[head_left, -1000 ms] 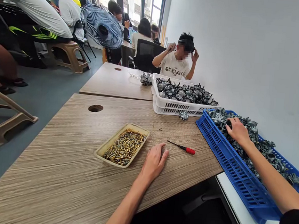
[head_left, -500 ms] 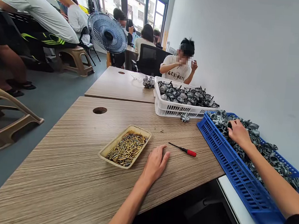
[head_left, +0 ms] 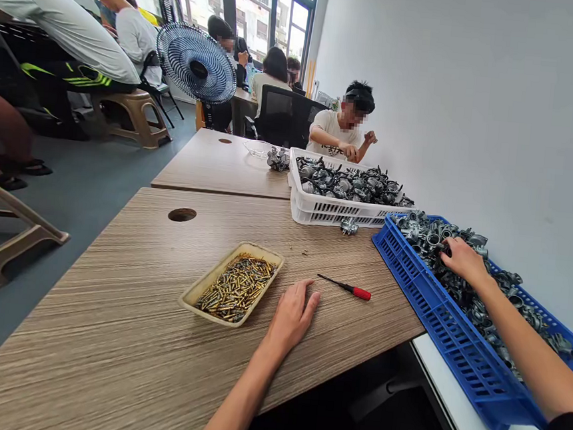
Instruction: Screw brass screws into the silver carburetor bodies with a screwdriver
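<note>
My left hand lies flat on the wooden table, fingers stretched out and holding nothing. Just left of it is a cream plastic tray heaped with small brass screw-like pieces. Beyond my left fingertips lies a screwdriver with a red handle and a thin black shaft. My right hand reaches into a blue plastic crate piled with metal carburetors. Its fingers curl down around a carburetor among the others; the fingertips are partly hidden.
A white crate full of carburetors with black parts stands further back, a single carburetor before it. Another carburetor sits on the far table. A person works opposite. A fan stands behind, and stools are at left.
My right hand has shifted slightly right within the blue crate, its fingers lower among the carburetors. My left hand stays put. The person opposite has lowered one hand and head. The view has shifted a little.
</note>
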Tool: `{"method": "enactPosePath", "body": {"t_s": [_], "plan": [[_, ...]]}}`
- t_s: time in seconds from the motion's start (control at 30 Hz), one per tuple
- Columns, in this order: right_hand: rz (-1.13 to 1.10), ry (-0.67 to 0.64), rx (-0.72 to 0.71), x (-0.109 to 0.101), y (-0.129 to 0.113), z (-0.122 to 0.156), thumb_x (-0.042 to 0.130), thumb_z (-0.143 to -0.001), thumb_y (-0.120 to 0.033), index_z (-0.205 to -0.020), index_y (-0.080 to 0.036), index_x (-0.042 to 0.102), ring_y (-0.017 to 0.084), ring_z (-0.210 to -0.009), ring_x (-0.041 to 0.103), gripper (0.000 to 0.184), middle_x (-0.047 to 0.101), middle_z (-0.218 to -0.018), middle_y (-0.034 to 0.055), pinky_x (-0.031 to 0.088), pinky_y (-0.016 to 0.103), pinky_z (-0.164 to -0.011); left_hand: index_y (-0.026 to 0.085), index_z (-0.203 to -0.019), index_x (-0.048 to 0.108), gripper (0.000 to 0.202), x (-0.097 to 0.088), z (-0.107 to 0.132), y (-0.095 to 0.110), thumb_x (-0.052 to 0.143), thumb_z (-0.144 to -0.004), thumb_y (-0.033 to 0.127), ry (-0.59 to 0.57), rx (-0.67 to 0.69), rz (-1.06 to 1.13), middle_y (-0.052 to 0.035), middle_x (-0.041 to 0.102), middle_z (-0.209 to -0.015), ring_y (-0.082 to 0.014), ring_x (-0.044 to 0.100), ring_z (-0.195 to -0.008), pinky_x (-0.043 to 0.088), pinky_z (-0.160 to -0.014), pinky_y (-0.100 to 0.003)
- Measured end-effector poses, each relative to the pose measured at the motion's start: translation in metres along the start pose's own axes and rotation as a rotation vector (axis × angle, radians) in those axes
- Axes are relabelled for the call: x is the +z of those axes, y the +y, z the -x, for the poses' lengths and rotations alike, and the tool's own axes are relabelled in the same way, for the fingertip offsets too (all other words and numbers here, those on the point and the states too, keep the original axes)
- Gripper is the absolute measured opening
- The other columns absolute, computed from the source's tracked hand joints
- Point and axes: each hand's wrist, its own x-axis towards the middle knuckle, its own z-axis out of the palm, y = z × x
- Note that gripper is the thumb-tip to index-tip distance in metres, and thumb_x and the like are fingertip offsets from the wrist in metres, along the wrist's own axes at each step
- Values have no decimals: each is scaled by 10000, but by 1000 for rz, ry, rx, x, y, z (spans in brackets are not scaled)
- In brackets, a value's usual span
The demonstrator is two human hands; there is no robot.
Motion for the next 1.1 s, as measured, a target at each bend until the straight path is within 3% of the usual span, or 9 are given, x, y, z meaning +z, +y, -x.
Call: {"method": "enactPosePath", "body": {"t_s": [0.27,0.47,0.67,0.93,1.1], "plan": [[-16,64,-31,8,-2,-7,466,-1060,-337,-1213,-200,661,312,-1079,695,284,681,-1267,157,515,356,-711,191,-1292,601,405,-1,0,0,385,-1106,478,-4,-12,11,-145,760,-1209,-303,726,-1161,589,-1028,-503],[-5,139,-55,16,-5,-4,457,-1057,-290,-1224,-191,644,321,-1182,653,269,678,-1263,170,536,375,-792,193,-1291,603,406,-1,0,1,383,-1108,482,-10,-11,11,-149,758,-1217,-309,723,-1168,587,-1027,-508],[14,216,-51,20,-11,-2,448,-1033,-214,-1234,-153,635,338,-1164,632,281,672,-1242,201,549,427,-859,186,-1301,590,420,-1,0,1,370,-1112,490,-12,-10,22,-151,755,-1220,-305,718,-1173,579,-1047,-510],[132,277,-123,-2,-19,3,445,-1001,-154,-1289,-137,605,347,-1152,621,330,667,-1236,213,550,421,-823,195,-1301,597,399,-3,0,3,387,-1108,474,-12,-12,17,-144,755,-1217,-302,718,-1164,582,-1041,-508],[291,211,-229,-24,-15,5,457,-967,-66,-1217,-161,628,333,-1165,627,318,687,-1220,189,529,393,-826,194,-1302,597,398,-3,0,4,386,-1106,469,-13,-15,13,-145,755,-1218,-304,717,-1167,580,-1043,-510]]}}
